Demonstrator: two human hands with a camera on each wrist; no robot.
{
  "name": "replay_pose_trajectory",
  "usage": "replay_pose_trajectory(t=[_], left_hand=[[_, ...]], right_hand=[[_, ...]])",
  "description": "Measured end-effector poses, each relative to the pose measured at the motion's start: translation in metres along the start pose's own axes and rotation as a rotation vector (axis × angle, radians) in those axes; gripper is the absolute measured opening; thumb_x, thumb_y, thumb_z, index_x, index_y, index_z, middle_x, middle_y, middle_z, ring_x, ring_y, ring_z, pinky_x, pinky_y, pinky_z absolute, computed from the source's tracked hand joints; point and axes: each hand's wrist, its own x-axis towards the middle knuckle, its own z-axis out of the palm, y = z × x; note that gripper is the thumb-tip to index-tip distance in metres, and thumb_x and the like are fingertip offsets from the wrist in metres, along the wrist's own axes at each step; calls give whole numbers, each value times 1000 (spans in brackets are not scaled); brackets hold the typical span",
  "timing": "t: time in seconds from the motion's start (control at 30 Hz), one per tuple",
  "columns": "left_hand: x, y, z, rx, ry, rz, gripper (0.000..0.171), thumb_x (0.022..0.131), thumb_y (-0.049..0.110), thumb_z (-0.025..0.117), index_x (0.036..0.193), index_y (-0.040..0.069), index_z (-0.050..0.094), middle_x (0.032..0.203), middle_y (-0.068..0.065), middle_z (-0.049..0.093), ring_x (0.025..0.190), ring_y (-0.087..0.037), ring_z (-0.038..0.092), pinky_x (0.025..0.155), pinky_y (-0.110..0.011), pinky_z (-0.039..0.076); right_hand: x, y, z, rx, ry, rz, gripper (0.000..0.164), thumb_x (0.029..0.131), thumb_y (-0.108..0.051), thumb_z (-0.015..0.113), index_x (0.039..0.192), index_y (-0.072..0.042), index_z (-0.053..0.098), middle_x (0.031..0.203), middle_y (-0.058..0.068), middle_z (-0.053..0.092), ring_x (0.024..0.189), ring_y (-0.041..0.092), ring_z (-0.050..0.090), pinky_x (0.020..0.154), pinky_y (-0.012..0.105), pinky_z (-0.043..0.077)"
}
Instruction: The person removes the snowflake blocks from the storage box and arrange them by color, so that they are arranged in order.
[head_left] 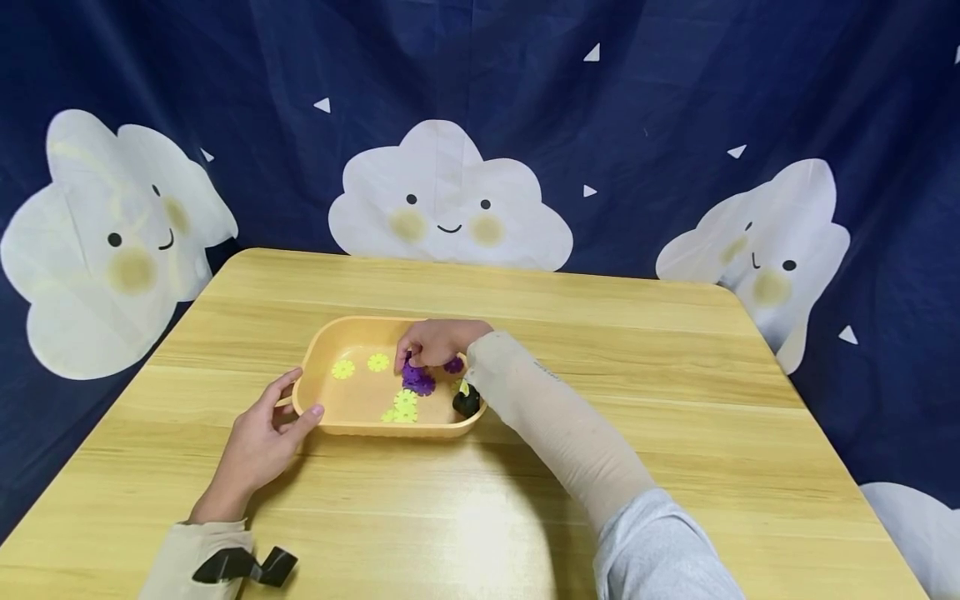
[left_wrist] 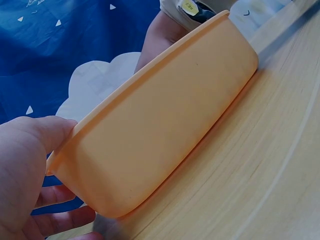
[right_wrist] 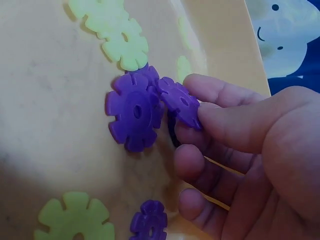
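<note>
An orange plastic tray (head_left: 397, 429) stands on the table. My left hand (head_left: 261, 442) grips its left end, the thumb over the rim and the other fingers beneath. Inside the tray, my right hand (head_left: 437, 340) pinches a purple notched plastic disc (right_wrist: 180, 102) between thumb and index finger. This disc touches other purple discs (right_wrist: 132, 112) in a cluster, which meets a row of yellow-green notched discs (right_wrist: 125, 45). Another yellow-green disc (right_wrist: 75, 217) and a small purple disc (right_wrist: 149, 221) lie near the right hand. In the left wrist view, the tray wall (left_wrist: 165, 115) hides the discs.
Two loose yellow-green discs lie in the tray's left part, one being the leftmost disc (head_left: 342, 369). A black object (head_left: 467, 402) shows by the right wrist at the tray's right end. Wooden table (head_left: 637, 358) surrounds the tray, with a blue cloud-print curtain (head_left: 637, 108) behind.
</note>
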Motion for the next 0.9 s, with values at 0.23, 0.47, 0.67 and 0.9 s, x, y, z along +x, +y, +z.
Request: replay_pose_trajectory(t=[0.23,0.47,0.67,0.9], left_hand=[[-1,0,0,0,-2,4,64,95,25,65,147,1,36,131,-28,51,102,-40,63,72,-8,42],[-2,0,1,1,-9,4,65,95,26,64,147,0,35,131,-29,50,102,-41,63,72,-9,43],[-1,2,1,9,-12,8,65,95,26,64,147,-1,35,131,-29,50,102,-41,63,71,-10,43],[-2,4,-1,29,-10,2,65,95,27,64,147,0,35,131,-30,50,103,-42,62,72,-10,43]], right_hand=[[-4,-4,-3,35,-1,6,38,100,1,40,114,-17,70,115,-4,61,96,13,52,80,27,40],[-8,-6,-7,-28,32,10,26,103,-10,46,108,-15,71,100,-3,60,83,11,52,77,23,42],[-15,-8,-9,-46,68,4,16,96,-7,58,108,-12,68,89,-2,58,78,11,49,75,23,43],[-23,-10,-13,-61,89,8,21,91,-4,59,110,-14,63,97,-1,57,86,13,51,77,25,44]])
